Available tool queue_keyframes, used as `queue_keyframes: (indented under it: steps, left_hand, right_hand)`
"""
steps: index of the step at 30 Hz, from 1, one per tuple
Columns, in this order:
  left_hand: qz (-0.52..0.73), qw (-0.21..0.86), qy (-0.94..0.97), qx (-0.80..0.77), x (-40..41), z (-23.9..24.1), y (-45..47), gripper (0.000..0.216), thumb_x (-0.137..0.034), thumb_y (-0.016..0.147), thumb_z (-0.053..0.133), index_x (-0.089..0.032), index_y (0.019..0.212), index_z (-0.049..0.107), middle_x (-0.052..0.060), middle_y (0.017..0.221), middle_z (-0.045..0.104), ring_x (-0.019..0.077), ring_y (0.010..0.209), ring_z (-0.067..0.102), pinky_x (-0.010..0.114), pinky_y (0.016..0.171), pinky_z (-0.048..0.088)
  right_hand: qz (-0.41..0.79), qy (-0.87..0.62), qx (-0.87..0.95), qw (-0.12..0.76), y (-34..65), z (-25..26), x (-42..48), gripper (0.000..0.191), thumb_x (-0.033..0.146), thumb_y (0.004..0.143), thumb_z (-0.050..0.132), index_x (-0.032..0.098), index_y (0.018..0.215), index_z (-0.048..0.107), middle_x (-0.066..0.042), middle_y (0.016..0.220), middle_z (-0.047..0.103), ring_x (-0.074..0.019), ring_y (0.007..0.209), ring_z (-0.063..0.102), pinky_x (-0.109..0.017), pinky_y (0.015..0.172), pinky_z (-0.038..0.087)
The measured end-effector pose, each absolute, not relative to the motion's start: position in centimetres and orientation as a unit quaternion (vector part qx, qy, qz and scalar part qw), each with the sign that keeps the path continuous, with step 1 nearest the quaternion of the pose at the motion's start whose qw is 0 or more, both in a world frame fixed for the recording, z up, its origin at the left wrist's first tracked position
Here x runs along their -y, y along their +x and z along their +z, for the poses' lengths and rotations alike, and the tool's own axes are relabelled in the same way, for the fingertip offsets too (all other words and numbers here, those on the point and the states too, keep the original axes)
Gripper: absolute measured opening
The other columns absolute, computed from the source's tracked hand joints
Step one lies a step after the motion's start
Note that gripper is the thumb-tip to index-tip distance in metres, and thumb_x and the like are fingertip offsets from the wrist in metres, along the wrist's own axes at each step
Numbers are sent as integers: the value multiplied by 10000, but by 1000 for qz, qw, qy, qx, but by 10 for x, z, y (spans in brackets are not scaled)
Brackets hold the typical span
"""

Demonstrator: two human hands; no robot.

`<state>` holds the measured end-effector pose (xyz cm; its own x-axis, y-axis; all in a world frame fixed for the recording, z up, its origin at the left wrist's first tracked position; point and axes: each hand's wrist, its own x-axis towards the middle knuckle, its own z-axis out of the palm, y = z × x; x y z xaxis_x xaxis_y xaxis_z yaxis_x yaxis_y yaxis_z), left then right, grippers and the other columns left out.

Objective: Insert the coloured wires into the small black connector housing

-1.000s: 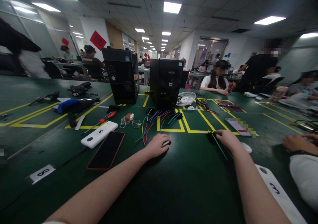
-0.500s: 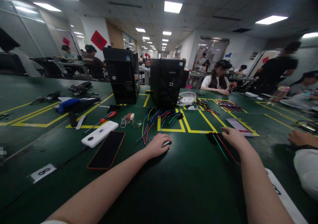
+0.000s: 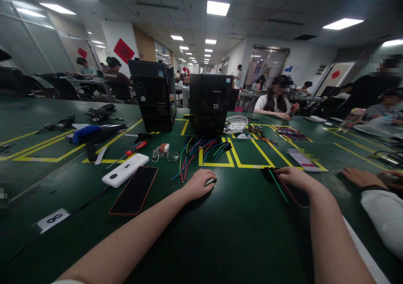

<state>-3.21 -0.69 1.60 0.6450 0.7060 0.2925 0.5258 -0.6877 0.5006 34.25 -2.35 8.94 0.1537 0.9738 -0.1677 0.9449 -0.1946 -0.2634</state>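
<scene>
My left hand rests on the green table, its fingers curled over a small pale rounded object whose kind I cannot make out. Just beyond it lie loose blue, red and green wires. Further right, my right hand bends down with its fingers drawn together at the end of a dark wire bundle. A green wire runs from there towards me. Beside it, partly under my hand, lies a dark flat slab with a reddish edge. What the fingertips grip is hidden.
Two black computer towers stand ahead. To the left are a smartphone, a white power bank, a red-handled screwdriver and glasses. A co-worker's hand rests at right; a white basket sits behind.
My right hand has lowered slightly, and its fingers have drawn closer together by the dark bundle. My left hand stays put. The co-worker's hand at right has come further into view, leftward.
</scene>
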Motion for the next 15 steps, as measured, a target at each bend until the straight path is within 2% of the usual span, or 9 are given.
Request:
queue_keyframes:
  steps: [8,15]
  left_hand:
    - [243,180,889,-343,6,15,-32,218,-248,834,540,-223,1039,611,46,1120,590,210,1075,507,373,998,350]
    - [237,182,889,-346,6,16,-32,224,-256,838,537,-221,1045,614,51,1128,588,213,1085,504,376,998,353]
  right_hand:
    - [152,-764,625,47,333,104,31,383,207,739,495,159,1074,675,-58,853,701,-184,741,638,-244,687,474]
    - [167,-761,625,51,332,107,33,374,196,735,501,158,1061,680,-60,924,697,-186,758,642,-239,684,481]
